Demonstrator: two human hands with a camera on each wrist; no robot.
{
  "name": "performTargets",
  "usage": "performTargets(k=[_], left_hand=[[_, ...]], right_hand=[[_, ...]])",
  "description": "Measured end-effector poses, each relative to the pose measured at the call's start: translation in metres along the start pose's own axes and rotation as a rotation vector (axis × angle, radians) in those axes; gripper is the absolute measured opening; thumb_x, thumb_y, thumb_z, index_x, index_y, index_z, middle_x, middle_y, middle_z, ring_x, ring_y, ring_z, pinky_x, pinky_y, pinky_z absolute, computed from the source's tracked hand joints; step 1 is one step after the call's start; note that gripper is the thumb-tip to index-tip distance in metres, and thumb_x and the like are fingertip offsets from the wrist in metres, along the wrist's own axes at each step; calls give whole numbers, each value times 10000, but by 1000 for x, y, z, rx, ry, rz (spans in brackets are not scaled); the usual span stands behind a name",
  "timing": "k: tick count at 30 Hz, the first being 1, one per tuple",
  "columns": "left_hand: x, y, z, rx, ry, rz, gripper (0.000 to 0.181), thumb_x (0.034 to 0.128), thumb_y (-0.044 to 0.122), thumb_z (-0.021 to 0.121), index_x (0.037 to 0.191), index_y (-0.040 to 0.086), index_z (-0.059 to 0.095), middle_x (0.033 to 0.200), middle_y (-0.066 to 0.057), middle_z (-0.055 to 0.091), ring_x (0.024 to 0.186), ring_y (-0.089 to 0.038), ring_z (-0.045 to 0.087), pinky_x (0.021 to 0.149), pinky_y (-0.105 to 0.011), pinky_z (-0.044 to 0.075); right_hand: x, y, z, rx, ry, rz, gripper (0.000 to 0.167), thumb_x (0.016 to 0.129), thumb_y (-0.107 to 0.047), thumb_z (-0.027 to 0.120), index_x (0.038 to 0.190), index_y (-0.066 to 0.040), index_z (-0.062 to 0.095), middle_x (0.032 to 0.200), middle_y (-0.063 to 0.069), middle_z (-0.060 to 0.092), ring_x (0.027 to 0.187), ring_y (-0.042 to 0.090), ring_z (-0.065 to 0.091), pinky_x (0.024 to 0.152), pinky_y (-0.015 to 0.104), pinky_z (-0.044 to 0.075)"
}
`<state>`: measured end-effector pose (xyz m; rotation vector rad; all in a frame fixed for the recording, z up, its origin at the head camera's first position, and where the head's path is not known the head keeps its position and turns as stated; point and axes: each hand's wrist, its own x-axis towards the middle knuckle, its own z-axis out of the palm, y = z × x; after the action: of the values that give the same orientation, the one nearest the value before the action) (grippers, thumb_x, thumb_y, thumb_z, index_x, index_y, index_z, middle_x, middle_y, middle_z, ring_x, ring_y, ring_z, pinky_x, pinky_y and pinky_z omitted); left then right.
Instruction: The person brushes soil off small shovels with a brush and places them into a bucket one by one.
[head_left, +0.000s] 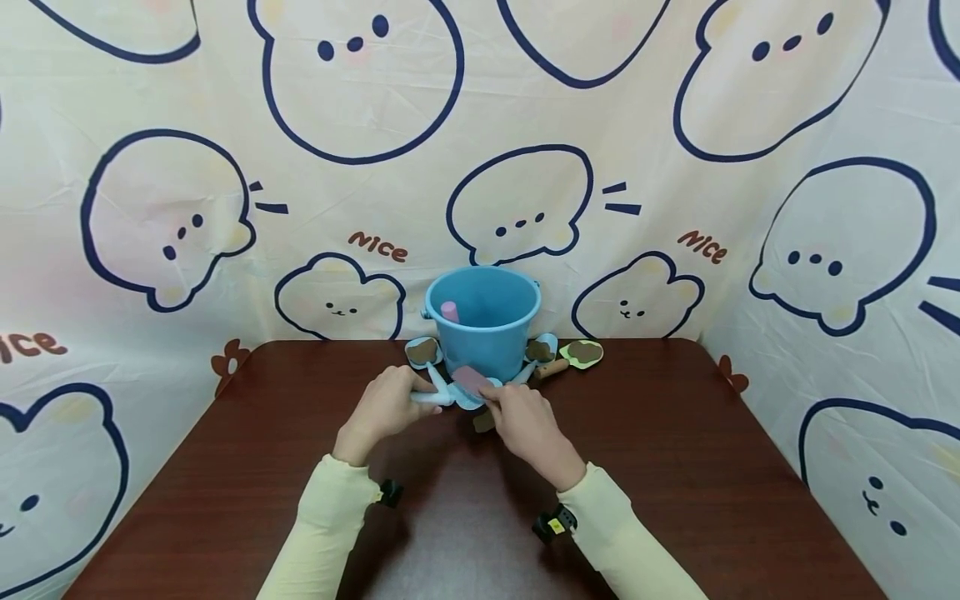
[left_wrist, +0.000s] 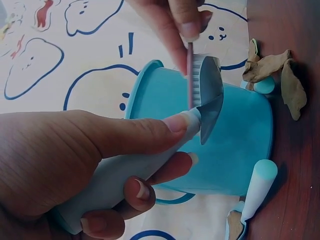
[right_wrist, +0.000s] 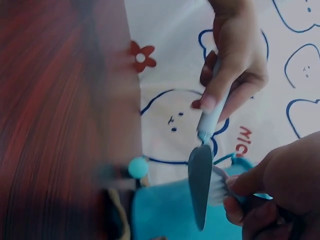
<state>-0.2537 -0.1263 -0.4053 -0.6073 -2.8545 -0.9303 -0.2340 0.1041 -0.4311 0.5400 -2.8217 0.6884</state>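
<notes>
My left hand (head_left: pixel 386 408) grips the pale blue handle of a small garden trowel (left_wrist: pixel 212 95), thumb along its top. Between the fingers and thumb of my right hand (head_left: pixel 528 425) is a pink-backed brush (head_left: pixel 471 381). Its white bristles touch the trowel's blade in the left wrist view. Just behind both hands stands a blue bucket (head_left: pixel 487 333), upright, with a pink cylindrical piece (head_left: pixel 450 312) showing inside it. The right wrist view shows the trowel blade (right_wrist: pixel 200 185) edge-on beside the bristles; the right hand hides part of the brush there.
Small tools with brown patches on their heads lie around the bucket: a blue one (head_left: pixel 423 352) at left, another blue one (head_left: pixel 542 348) and a green-rimmed one (head_left: pixel 585 353) at right. A brown piece (head_left: pixel 483 422) shows beside the right hand. Patterned cloth (head_left: pixel 420 192) hangs behind the table.
</notes>
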Motion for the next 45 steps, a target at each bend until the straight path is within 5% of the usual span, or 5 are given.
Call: performTargets(k=[5,17,30,45], left_hand=[[0,0,-1,16,-1,-11,178,808,136,869,970,73,827,881,-6,774,722,-119,633,641,-290,537],[-1,-2,-1,-5,-5,-20,196,813,143,865,991,72,825,897,-10,776,758,-129,651,703,-325,578],[1,-2,2,-6,11,4,190,822,145,859,989,61,822,898,-20,776,743,-129,640,711,-332,583],[0,-1,0,7,15,2,200,814,144,866,990,59,821,887,-23,774,714,-134,630,684,-323,579]], right_hand=[[4,13,3,2,21,69,313,1011,-158,639,1316,-173,704,1103,95,754,661,191,652,459,290,448],[4,18,-10,34,1,99,298,1021,-175,626,1306,-159,710,707,8,626,528,137,530,443,296,416],[-4,-11,-8,124,-66,-12,351,1027,-179,617,1376,-162,654,681,-12,557,526,119,501,456,249,427],[0,-6,-3,107,-94,18,365,1037,-170,598,1401,-170,632,636,-8,515,490,118,473,444,250,399]])
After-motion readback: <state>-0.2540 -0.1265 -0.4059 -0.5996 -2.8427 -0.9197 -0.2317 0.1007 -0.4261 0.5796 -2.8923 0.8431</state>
